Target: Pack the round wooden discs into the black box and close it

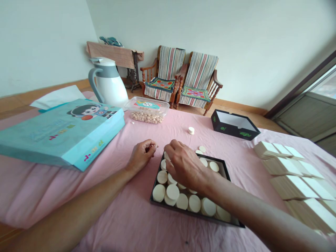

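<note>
My left hand (pixel 143 154) is closed over the pink cloth, left of a shallow black box (pixel 152 190). Thumb and forefinger are pinched together, with perhaps a tiny pale bit at the tips, too small to name. My right hand (pixel 185 164) reaches across the box, its fingers curled down round a pale wooden disc (pixel 167 157) near the far left corner. Several round wooden discs (pixel 172 192) stand in stacks in rows inside the box; hand and forearm hide part of them. Just beyond the box's far edge lie two loose discs (pixel 202 149).
A small disc stack (pixel 191 130) stands farther back. Around are a black lid-like box (pixel 235 127), piled wooden slabs (pixel 294 175), a clear tub of small wooden pieces (pixel 147 113), a turquoise box (pixel 63 133) and a white jug (pixel 109 84). Two chairs (pixel 181 77) stand beyond.
</note>
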Motion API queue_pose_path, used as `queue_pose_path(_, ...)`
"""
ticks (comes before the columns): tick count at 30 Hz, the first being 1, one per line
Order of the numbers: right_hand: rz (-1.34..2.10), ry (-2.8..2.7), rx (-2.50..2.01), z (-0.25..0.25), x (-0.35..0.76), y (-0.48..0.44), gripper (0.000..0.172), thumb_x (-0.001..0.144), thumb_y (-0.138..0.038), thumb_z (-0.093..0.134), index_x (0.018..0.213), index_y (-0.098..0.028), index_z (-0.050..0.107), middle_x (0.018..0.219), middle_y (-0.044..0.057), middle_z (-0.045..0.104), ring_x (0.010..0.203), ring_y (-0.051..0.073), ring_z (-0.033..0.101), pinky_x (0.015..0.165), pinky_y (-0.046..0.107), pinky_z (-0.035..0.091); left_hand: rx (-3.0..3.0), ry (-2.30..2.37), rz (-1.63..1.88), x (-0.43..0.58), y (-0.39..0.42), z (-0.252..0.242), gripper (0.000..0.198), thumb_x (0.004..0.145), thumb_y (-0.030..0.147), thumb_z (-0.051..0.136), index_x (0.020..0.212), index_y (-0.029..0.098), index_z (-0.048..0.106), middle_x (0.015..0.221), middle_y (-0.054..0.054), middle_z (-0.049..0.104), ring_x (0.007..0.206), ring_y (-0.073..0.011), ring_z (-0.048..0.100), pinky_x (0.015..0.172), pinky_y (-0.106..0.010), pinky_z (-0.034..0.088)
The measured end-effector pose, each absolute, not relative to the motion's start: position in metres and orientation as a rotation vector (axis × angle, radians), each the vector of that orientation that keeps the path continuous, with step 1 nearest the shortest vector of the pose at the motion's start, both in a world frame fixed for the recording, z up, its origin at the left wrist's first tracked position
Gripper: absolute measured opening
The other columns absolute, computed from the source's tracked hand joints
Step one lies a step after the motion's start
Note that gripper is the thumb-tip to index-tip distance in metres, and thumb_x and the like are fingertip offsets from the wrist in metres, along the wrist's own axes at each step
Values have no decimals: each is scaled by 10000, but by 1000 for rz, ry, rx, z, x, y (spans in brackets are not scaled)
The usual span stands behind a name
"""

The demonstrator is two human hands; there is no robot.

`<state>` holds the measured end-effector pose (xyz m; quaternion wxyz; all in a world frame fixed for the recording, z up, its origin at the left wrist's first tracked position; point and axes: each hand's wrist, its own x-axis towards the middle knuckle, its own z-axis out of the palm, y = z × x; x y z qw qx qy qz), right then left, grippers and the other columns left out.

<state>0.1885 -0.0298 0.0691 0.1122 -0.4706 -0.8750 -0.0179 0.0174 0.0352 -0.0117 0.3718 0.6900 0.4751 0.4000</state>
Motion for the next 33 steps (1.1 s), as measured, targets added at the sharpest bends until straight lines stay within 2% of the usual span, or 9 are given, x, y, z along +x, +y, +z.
queue_pose_path(4,-111,-2566,-1439,62,186,-26,87,825,-128,467,865,-139,543,862,102,547,745,186,513,677,311,416,1759,1191,1032,17,35,-13,273,814,410,511,795,153,602,581,18,545,531,-115,524,509,-210,389)
queue_pose_path(10,-4,-2473,-1417,68,199,-26,104,816,-134,487,896,-140,553,878,93,545,738,181,530,638,296,408,1760,1198,1025,16,35,-12,269,807,400,516,789,148,611,564,22,536,519,-112,519,501,-206,385)
queue_pose_path(15,313,-2365,-1370,78,224,-42,197,776,-130,552,969,-164,571,913,61,553,738,148,549,682,283,425,1785,1224,1022,19,34,-9,255,811,376,512,806,145,620,543,29,535,501,-106,511,505,-201,384)
queue_pose_path(21,684,-2496,-1369,87,241,-82,209,735,-144,626,923,-233,599,879,14,581,761,147,561,678,273,432,1815,1236,1030,19,35,-12,231,813,355,516,796,149,619,562,29,545,521,-105,525,527,-201,389)
queue_pose_path(30,867,-2407,-1310,83,244,-95,209,787,-104,548,955,-215,603,861,7,612,754,121,568,707,259,445,1826,1237,1034,19,35,-11,231,819,347,515,781,141,611,566,27,535,526,-103,519,529,-202,390)
queue_pose_path(33,830,-2402,-1343,85,240,-90,208,796,-83,514,940,-192,616,852,18,604,750,124,560,706,270,434,1826,1230,1032,19,36,-11,229,820,344,515,773,140,610,559,29,529,522,-103,519,522,-201,389)
